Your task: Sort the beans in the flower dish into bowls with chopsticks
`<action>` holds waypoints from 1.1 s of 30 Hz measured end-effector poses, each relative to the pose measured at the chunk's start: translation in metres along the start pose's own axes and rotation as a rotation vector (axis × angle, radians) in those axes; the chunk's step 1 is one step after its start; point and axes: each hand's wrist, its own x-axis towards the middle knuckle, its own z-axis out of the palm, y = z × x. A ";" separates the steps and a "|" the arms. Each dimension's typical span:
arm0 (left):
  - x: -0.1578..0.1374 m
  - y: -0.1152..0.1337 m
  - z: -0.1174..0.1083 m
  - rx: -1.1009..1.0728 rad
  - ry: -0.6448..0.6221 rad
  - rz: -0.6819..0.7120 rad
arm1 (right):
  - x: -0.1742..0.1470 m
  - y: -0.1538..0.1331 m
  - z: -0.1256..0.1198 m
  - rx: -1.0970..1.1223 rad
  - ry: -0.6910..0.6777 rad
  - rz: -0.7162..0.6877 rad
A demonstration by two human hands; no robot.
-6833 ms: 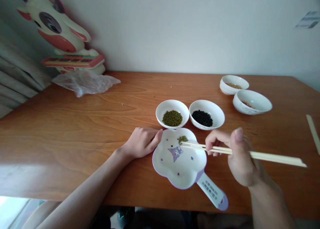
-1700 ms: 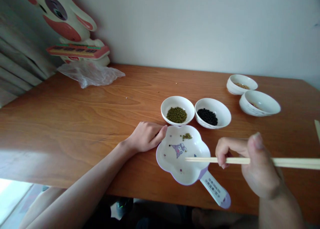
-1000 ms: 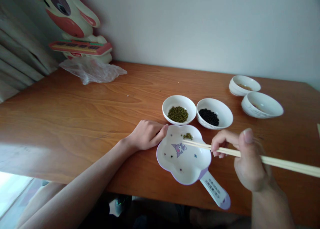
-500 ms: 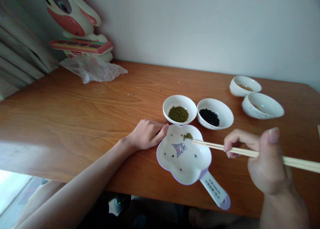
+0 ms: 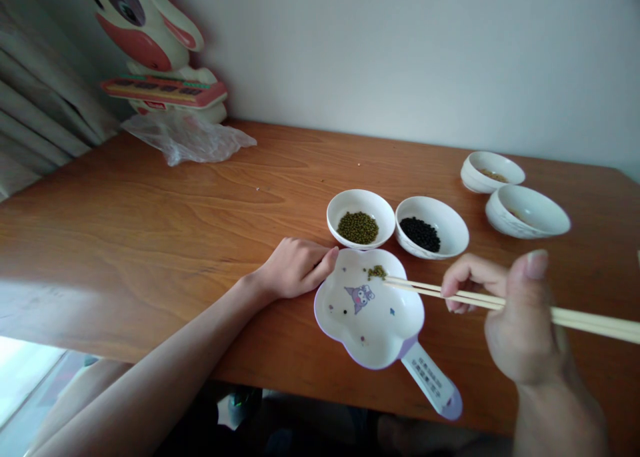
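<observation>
A white flower-shaped dish (image 5: 376,340) with a purple rim, a cartoon print and a labelled handle lies near the table's front edge. My left hand (image 5: 297,268) rests on the table at its left side, thumb and fingers closed on the rim. In my right hand (image 5: 523,324) is a pair of pale chopsticks (image 5: 473,298), tips together inside the dish. Just beyond those tips sits a small cluster of green mung beans (image 5: 377,272). A single dark bean (image 5: 345,312) lies by the print. Behind the dish stands a white bowl (image 5: 385,202) of mung beans.
To its right, another white bowl (image 5: 457,227) contains black beans (image 5: 421,234). Farther right are two bowls, one (image 5: 473,179) with yellowish contents, the other (image 5: 505,220) holding a little. A clear plastic bag (image 5: 193,140) lies before a cow-shaped toy keyboard (image 5: 165,92) at the back left.
My right hand has shifted slightly left, and the chopstick tips sit a touch higher, closer to the mung bean cluster. My left hand and the dish stay in place.
</observation>
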 end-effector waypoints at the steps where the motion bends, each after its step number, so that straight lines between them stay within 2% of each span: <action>1: 0.000 0.000 0.000 0.001 -0.002 -0.001 | 0.000 -0.001 0.000 0.017 0.003 0.019; 4: 0.000 0.000 0.000 0.003 -0.003 -0.004 | 0.000 -0.002 0.001 0.051 0.013 0.052; 12: 0.000 0.001 -0.001 -0.007 -0.009 -0.014 | 0.002 -0.005 0.004 0.060 0.014 0.014; 22: 0.000 0.000 0.000 -0.006 -0.008 -0.011 | 0.000 -0.009 0.007 0.010 0.086 0.001; 33: 0.000 0.000 0.000 -0.009 -0.007 -0.008 | -0.001 -0.010 0.003 0.076 0.019 0.016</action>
